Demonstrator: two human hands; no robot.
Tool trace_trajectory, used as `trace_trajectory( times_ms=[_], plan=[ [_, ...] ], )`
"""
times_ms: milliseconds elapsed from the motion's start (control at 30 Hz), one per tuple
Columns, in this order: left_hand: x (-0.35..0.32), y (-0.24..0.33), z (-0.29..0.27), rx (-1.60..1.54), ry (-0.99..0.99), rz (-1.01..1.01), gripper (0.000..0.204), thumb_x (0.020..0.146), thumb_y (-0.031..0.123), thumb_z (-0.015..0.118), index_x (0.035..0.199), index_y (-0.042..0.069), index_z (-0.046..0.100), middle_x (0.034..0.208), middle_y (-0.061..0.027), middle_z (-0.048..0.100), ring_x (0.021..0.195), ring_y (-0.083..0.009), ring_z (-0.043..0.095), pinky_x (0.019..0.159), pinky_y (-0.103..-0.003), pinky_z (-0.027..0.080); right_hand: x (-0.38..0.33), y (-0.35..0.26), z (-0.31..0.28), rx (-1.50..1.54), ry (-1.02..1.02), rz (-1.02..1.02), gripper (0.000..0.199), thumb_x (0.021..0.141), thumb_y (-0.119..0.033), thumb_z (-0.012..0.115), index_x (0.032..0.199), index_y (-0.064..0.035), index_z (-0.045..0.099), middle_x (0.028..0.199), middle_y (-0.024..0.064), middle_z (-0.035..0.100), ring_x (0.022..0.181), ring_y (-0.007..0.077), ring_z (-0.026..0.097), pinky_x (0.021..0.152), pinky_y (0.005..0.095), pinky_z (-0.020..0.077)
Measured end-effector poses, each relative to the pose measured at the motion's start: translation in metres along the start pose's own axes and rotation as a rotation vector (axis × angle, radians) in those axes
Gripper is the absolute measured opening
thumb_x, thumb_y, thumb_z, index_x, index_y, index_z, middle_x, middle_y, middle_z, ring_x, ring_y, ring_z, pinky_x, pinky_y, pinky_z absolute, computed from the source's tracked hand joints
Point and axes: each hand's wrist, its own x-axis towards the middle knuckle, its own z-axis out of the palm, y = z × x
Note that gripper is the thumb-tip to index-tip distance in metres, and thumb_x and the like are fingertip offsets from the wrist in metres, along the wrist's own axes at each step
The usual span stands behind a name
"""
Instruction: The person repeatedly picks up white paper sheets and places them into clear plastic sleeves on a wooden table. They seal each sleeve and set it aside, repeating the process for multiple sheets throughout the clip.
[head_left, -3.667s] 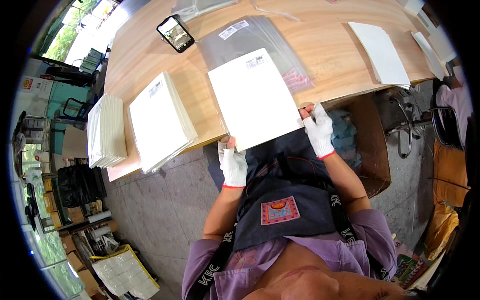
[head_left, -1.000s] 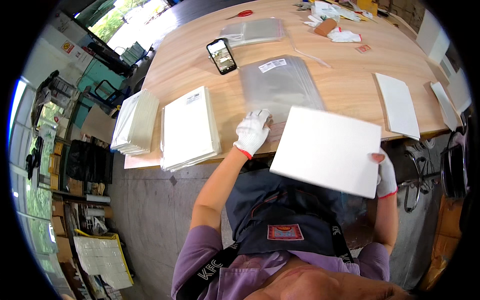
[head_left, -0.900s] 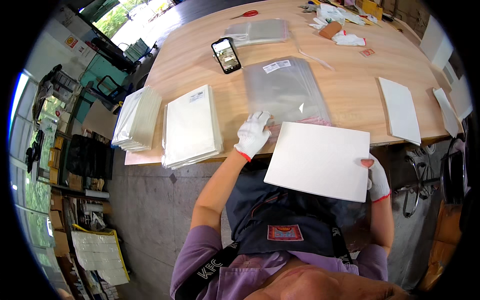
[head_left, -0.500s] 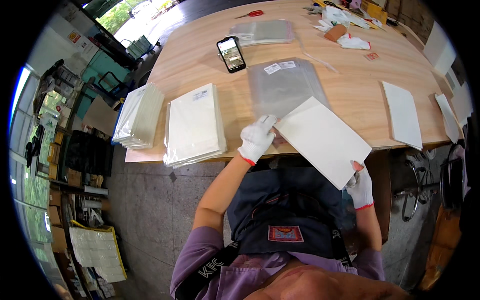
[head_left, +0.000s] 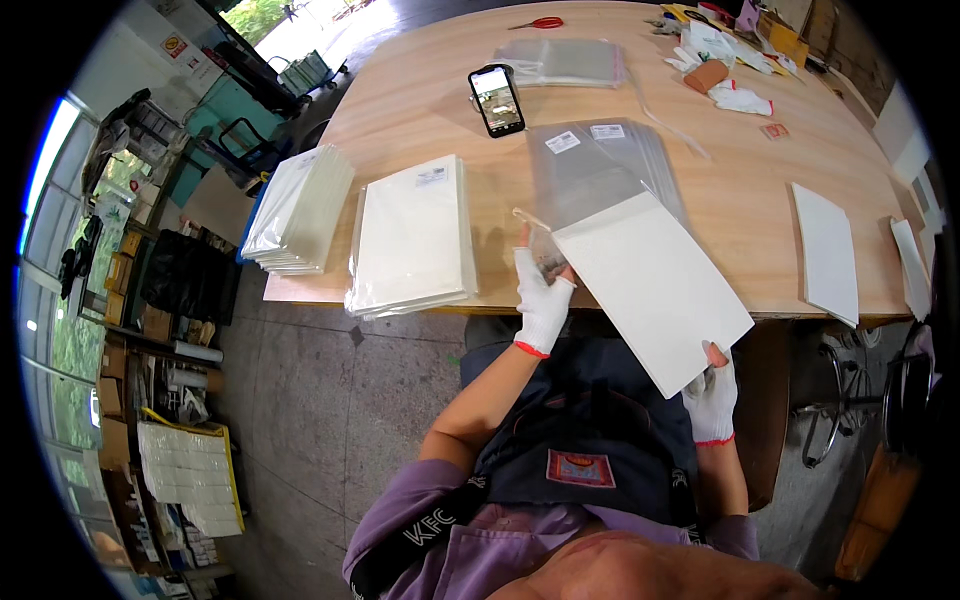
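Observation:
My right hand [head_left: 713, 398], in a white knit glove with bare fingertips, grips the near right corner of a white board [head_left: 652, 290], its thumb on top. The board is tilted over the table's front edge. At its far left corner my left hand [head_left: 545, 300], gloved alike, holds the edge of a clear plastic bag [head_left: 540, 228], with the index finger stretched up and the thumb apart from it. How much of the bag lies under the board is hidden. Just behind lies a stack of clear plastic bags [head_left: 600, 175] with two white labels, partly covered by the board.
Left on the wooden table [head_left: 420, 110] are a bagged stack of white boards [head_left: 410, 240] and a taller stack [head_left: 298, 210]. A phone [head_left: 497, 100] stands behind. More white boards [head_left: 826, 250] lie right. Farther back are more plastic bags [head_left: 560, 62], red-handled scissors [head_left: 540, 23] and gloves [head_left: 740, 97].
My left hand has turned upward, its index finger now raised, and the bag edge stands up beside the board. The board's far left corner has come away from that hand. The whole view has shifted slightly.

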Motion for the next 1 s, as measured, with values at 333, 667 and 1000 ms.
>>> trace_trajectory(
  times_ms=[333, 667, 1000],
  plan=[
    [0.01, -0.015, -0.004, -0.34, -0.019, -0.375, 0.032, 0.094, 0.004, 0.039, 0.125, -0.003, 0.045, 0.114, -0.0125, 0.058, 0.099, -0.0166, 0.059, 0.082, -0.028, 0.05, 0.0, -0.003, 0.035, -0.132, 0.01, -0.046, 0.038, 0.087, -0.019, 0.056, 0.119, -0.0018, 0.047, 0.091, 0.0064, 0.062, 0.063, 0.0108, 0.06, 0.043, 0.0211, 0.043],
    [-0.05, 0.0, -0.01, 0.226, -0.487, -0.271, 0.015, 0.088, 0.003, 0.049, 0.097, -0.005, 0.057, 0.079, -0.0071, 0.065, 0.069, -0.0122, 0.061, 0.063, -0.026, 0.049, -0.015, 0.005, 0.041, -0.082, 0.062, 0.135, 0.026, 0.091, -0.014, 0.056, 0.115, -0.0074, 0.049, 0.084, 0.0028, 0.06, 0.058, 0.0106, 0.056, 0.046, 0.0207, 0.0436],
    [-0.096, -0.03, -0.026, -0.094, -0.696, -0.677, 0.026, 0.095, 0.02, 0.05, 0.105, -0.003, 0.057, 0.089, -0.0092, 0.065, 0.065, -0.0148, 0.062, 0.058, -0.026, 0.054, -0.016, 0.052, 0.033, 0.244, -0.183, 0.132, 0.055, 0.093, -0.01, 0.047, 0.142, -0.0009, 0.023, 0.138, 0.0199, 0.038, 0.117, 0.0271, 0.05, 0.101, 0.0368, 0.0429]
  ],
)
